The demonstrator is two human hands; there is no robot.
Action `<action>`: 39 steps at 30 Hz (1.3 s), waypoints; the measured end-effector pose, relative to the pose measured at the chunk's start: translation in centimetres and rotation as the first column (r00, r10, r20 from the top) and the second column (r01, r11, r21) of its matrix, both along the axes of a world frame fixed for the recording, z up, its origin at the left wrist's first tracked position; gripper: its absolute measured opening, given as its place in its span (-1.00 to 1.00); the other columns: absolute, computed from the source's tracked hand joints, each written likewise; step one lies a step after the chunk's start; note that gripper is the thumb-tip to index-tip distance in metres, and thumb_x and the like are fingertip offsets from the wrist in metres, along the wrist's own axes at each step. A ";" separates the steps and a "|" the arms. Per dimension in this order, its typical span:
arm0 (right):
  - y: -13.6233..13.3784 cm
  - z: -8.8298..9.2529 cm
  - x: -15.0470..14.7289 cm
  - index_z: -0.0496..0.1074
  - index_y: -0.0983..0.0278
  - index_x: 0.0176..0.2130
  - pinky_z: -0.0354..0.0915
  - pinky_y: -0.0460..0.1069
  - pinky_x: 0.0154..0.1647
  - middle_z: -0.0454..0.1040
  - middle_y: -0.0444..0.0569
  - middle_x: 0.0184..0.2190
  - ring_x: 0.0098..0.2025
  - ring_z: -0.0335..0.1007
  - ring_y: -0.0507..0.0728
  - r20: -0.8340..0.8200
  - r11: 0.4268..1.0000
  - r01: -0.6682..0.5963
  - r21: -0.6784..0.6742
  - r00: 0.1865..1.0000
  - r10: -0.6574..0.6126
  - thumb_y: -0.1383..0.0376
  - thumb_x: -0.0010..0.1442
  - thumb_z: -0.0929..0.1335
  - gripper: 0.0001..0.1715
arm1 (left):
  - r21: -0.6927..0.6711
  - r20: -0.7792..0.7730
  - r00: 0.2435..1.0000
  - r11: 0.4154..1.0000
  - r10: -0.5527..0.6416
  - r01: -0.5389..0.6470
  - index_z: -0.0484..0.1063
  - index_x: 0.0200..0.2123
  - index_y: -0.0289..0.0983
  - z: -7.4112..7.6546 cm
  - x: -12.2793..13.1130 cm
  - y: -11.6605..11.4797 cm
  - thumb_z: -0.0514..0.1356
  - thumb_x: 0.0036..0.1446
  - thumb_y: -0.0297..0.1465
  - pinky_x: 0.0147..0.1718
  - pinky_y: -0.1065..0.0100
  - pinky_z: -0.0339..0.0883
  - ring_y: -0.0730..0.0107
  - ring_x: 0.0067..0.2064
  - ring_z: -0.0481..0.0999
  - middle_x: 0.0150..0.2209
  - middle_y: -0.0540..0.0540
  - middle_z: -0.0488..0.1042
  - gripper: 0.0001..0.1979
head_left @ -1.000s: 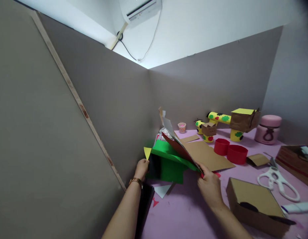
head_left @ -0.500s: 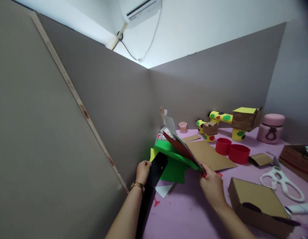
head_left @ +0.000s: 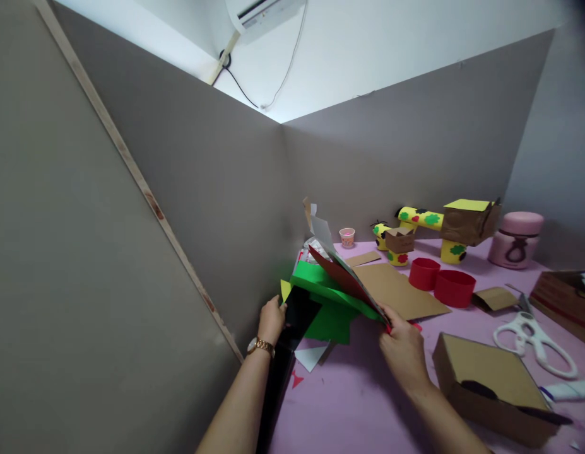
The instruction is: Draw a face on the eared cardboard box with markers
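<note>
Just past a small red scrap (head_left: 296,379) and a white paper scrap (head_left: 310,358) on the light purple table (head_left: 342,410), grasping a loose bundle of paper sheets (head_left: 315,275) with both hands. Gripping the bundle's near right corner with the right hand (head_left: 402,339), fingers curled round; pinching at its left side with the left hand (head_left: 272,320), fingertips at the edge of a black sheet (head_left: 300,313) and just below a pointed bit of yellow paper (head_left: 285,289). Cannot tell which of these two is inside the pinch. Spread between the hands and reaching back beyond both: dark and flat in the black sheet; vivid in the green sheet (head_left: 329,325), bowed into a curve above and hanging lower down; dull in the dark red sheet (head_left: 340,275), tilted over the green; pale and steepest in the grey sheet (head_left: 323,234), poking up at the far end. To the right, roughly level with the right hand, can see white-handled scissors (head_left: 520,332). Farther on, can see a brown cardboard sheet (head_left: 399,290) lying flat, then two red rings (head_left: 455,288) side by side. Farther still, can make out yellow tube figures (head_left: 431,219) with coloured spots and brown boxes (head_left: 465,227), a pink bottle (head_left: 503,247) and a paper cup (head_left: 348,239) bearing marks too small to read. Behind everything, can see a grey partition (head_left: 368,157).
</note>
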State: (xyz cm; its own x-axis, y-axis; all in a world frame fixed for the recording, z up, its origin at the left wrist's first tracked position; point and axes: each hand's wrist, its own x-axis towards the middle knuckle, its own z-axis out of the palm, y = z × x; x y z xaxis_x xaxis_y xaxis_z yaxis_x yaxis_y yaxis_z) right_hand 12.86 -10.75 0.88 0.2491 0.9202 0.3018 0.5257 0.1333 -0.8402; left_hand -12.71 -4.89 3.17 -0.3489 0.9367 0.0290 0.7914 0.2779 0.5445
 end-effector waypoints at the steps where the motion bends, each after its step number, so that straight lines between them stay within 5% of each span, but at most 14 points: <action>1: 0.0 0.0 0.0 0.47 0.34 0.01 0.33 0.07 -0.20 0.60 0.12 -0.10 -0.12 0.53 0.32 0.001 1.000 0.002 0.001 1.000 -0.002 0.41 -0.05 0.16 -0.36 | 0.003 -0.011 1.000 1.000 0.004 -0.004 0.35 0.01 -0.28 0.3 0.0 -0.1 0.17 0.25 -0.32 -0.21 0.16 0.48 0.27 -0.16 0.53 -0.05 -0.13 0.46 -0.71; 7: 0.2 -0.3 0.1 0.48 0.35 0.01 0.34 0.06 -0.19 0.60 0.12 -0.09 -0.11 0.53 0.31 0.021 1.000 0.012 0.013 1.000 -0.012 0.45 -0.10 0.17 -0.32 | 0.095 -0.060 0.998 0.995 0.020 -0.014 0.41 -0.08 -0.28 2.6 -0.7 -2.5 0.15 0.25 -0.31 -0.10 0.09 0.42 0.23 -0.08 0.50 -0.05 -0.13 0.47 -0.77; 11: 0.3 -0.6 0.1 0.48 0.34 0.01 0.36 0.04 -0.20 0.60 0.11 -0.09 -0.11 0.54 0.29 0.032 1.000 0.017 0.025 0.999 -0.018 0.46 -0.12 0.17 -0.31 | 0.076 0.018 1.000 0.997 -0.012 0.010 0.38 -0.06 -0.30 2.2 -0.6 -5.7 0.13 0.27 -0.28 -0.22 0.17 0.46 0.29 -0.19 0.53 -0.13 -0.10 0.49 -0.74; 15: 0.3 -0.7 0.0 0.48 0.33 0.00 0.37 0.03 -0.18 0.60 0.09 -0.09 -0.11 0.54 0.26 0.039 0.999 0.021 0.042 0.999 -0.023 0.45 -0.12 0.18 -0.32 | -0.132 0.128 0.962 0.957 -0.240 0.257 0.42 -0.17 -0.33 0.6 0.4 -9.5 0.12 0.28 -0.31 -0.44 0.35 0.46 0.44 -0.39 0.52 -0.32 -0.02 0.50 -0.80; 18: 0.3 -0.7 0.0 0.48 0.34 -0.01 0.37 0.04 -0.17 0.61 0.11 -0.12 -0.13 0.54 0.26 0.045 0.998 0.031 0.053 0.998 -0.033 0.43 -0.09 0.18 -0.34 | -0.214 0.105 0.906 0.880 -0.411 0.424 0.46 -0.28 -0.33 -0.2 1.6 -11.3 0.18 0.24 -0.34 -0.34 0.29 0.47 0.40 -0.36 0.53 -0.36 0.00 0.52 -0.85; 23: 0.2 -0.7 -0.1 0.48 0.34 0.00 0.37 0.05 -0.16 0.60 0.11 -0.10 -0.12 0.54 0.27 0.066 0.998 0.018 0.064 0.998 -0.022 0.46 -0.11 0.17 -0.32 | -0.198 -0.171 0.880 0.890 -0.443 0.410 0.44 -0.14 -0.30 -0.6 3.9 -10.1 0.20 0.21 -0.34 0.05 -0.03 0.26 0.15 0.04 0.42 -0.05 -0.13 0.47 -0.82; 29: 0.2 -0.7 -0.2 0.48 0.34 0.00 0.39 0.07 -0.16 0.60 0.12 -0.10 -0.11 0.54 0.27 0.091 0.998 0.016 0.063 0.996 -0.021 0.50 -0.09 0.17 -0.33 | -0.220 -0.250 0.867 0.897 -0.431 0.383 0.44 -0.12 -0.27 -0.4 4.4 -7.2 0.22 0.19 -0.30 0.03 -0.02 0.28 0.14 0.04 0.41 0.00 -0.14 0.44 -0.78; 35: 0.3 -0.7 -0.2 0.47 0.34 0.02 0.38 0.09 -0.11 0.58 0.12 -0.06 -0.06 0.52 0.29 0.119 0.999 0.006 0.037 0.993 -0.011 0.56 -0.17 0.18 -0.25 | -0.165 0.066 0.900 0.885 -0.430 0.435 0.46 -0.26 -0.33 -1.2 3.7 -7.1 0.16 0.24 -0.27 -0.20 0.17 0.44 0.30 -0.23 0.54 -0.26 -0.04 0.52 -0.78; 39: 0.2 -0.7 -0.5 0.46 0.35 0.05 0.37 0.09 -0.08 0.57 0.13 -0.03 -0.02 0.50 0.31 0.146 1.000 0.002 0.019 0.989 -0.005 0.59 -0.16 0.18 -0.23 | -0.123 0.344 0.830 0.855 -0.440 0.504 0.44 -0.24 -0.33 -2.2 4.1 -8.2 0.08 0.29 -0.22 -0.33 0.27 0.46 0.40 -0.36 0.53 -0.33 -0.02 0.52 -0.71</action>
